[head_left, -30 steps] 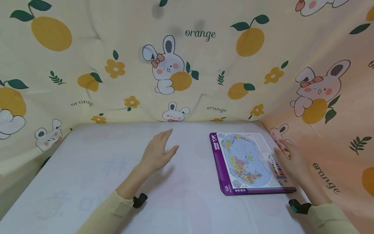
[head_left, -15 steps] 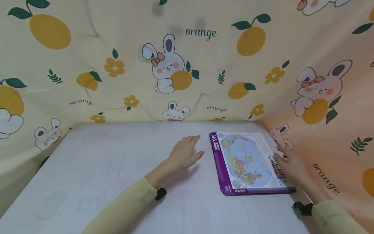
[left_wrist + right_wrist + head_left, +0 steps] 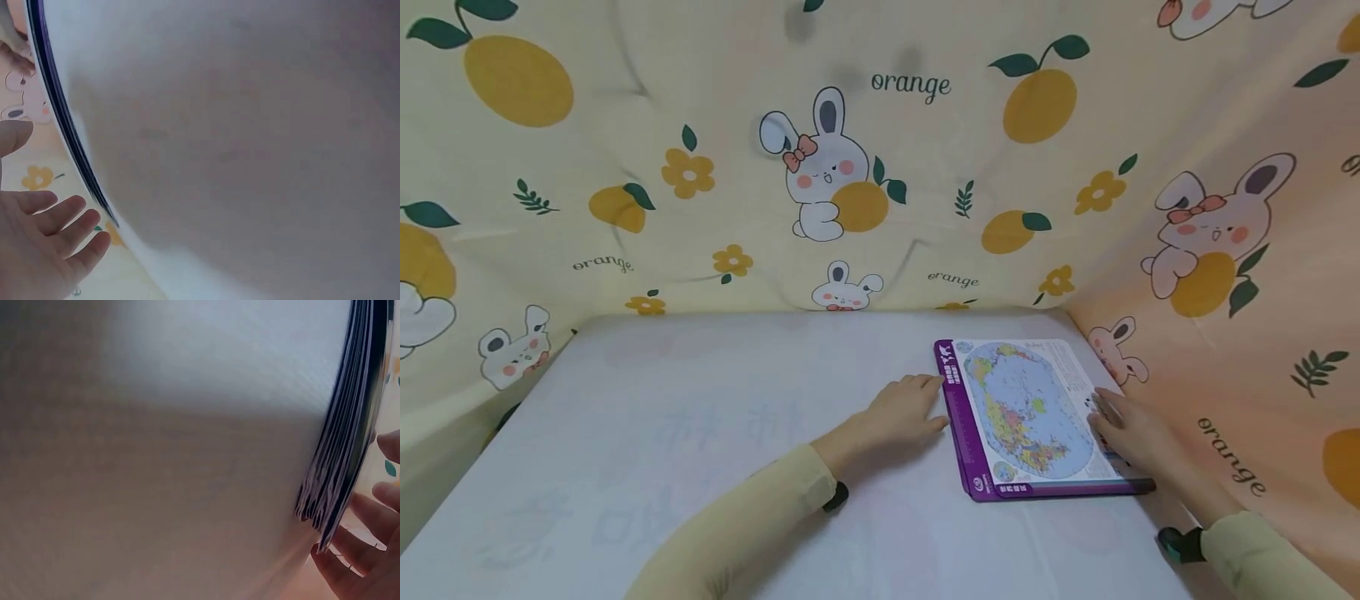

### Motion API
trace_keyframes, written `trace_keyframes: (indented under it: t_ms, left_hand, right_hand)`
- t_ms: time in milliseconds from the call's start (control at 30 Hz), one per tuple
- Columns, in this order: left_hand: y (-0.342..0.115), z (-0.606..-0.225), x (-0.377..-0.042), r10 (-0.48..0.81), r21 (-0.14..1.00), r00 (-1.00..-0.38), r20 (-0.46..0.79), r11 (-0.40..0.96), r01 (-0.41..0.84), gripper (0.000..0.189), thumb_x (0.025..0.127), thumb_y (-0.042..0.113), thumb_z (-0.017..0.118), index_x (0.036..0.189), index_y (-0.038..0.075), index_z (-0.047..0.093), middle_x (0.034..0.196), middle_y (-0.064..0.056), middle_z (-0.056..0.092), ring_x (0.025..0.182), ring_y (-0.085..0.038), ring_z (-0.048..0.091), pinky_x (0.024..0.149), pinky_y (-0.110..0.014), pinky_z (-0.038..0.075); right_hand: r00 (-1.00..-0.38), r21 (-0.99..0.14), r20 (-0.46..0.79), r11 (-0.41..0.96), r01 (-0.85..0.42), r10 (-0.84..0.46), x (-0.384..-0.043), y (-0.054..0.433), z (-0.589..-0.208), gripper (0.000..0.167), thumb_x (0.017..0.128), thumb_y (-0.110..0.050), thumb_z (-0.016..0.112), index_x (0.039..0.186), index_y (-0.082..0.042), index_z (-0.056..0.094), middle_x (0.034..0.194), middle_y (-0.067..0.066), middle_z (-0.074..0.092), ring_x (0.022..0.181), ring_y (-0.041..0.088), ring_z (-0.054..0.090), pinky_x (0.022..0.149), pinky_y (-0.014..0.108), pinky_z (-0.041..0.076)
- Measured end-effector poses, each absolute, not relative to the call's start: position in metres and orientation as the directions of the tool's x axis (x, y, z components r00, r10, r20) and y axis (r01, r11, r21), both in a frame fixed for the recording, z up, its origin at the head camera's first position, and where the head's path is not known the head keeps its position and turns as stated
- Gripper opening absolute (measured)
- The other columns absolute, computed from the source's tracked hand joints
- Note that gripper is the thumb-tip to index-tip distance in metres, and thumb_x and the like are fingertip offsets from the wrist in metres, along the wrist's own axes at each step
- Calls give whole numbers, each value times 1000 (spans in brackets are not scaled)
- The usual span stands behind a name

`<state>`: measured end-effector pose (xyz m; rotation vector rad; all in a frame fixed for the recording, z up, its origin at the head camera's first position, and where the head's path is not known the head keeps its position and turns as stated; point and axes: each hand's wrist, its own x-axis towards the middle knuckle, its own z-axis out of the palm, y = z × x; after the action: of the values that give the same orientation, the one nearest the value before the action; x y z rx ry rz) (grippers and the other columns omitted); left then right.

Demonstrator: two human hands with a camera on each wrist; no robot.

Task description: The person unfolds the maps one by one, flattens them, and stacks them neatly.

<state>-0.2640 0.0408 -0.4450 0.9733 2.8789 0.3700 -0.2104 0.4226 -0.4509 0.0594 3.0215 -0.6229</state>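
Observation:
A flat stack of thin sheets (image 3: 1028,408) lies on the right part of the table, topped by a colourful world map with a purple border. In both wrist views its layered edge (image 3: 350,425) shows as several dark and light leaves. My left hand (image 3: 901,414) is at the stack's left edge, its fingers extended and fingertips close to the purple border; contact is hard to tell. Over the right edge lies my right hand (image 3: 1138,433), fingers spread and lightly bent, covering part of the map's right margin. In the right wrist view its fingertips reach the stack's edge.
The white table (image 3: 715,400) extends to the left of the stack, with faint marks showing through its surface. A cream cloth (image 3: 730,83) printed with rabbits and oranges hangs behind it and along both sides. The right cloth wall stands close to my right hand.
My left hand has moved right, from mid-table to the stack's left edge. The right hand has shifted slightly left and nearer, onto the right margin. The stack stays in place.

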Motion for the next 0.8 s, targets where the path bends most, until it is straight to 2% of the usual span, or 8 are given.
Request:
trace_keyframes:
  t_ms: [233,433,667,800]
  left_hand:
    - [52,-447,-254,620,257,-782,-54,766,590,72,105,50,52,162,8,35,162,-8,44,149,-25,41,123,-43,35]
    - [57,-446,-249,607,280,-790,-86,776,565,73,105,51,51,163,9,34,163,-8,42,151,-25,38,124,-42,33]
    - [60,-442,-249,590,371,-801,-104,770,519,74,105,51,52,163,9,33,164,-9,41,151,-25,38,124,-39,33]
    - [61,-440,-252,590,484,-802,-92,730,481,74,105,48,55,162,5,34,164,-11,41,151,-26,39,123,-37,33]
  right_hand:
    - [-997,-348,-63,935,72,53,-210,421,-452,77,105,-43,59,157,7,32,152,41,38,135,65,37,103,77,38]
    - [-992,-343,-100,933,108,78,-210,420,-449,79,105,-49,57,159,3,32,153,42,35,134,66,37,102,79,37]
    - [-987,-463,-146,876,132,71,-208,419,-445,82,107,-54,45,162,2,22,160,38,27,140,65,29,104,81,32]
    - [-988,-531,-136,836,136,74,-206,419,-442,82,109,-54,41,162,4,20,162,38,23,143,64,26,106,80,32]
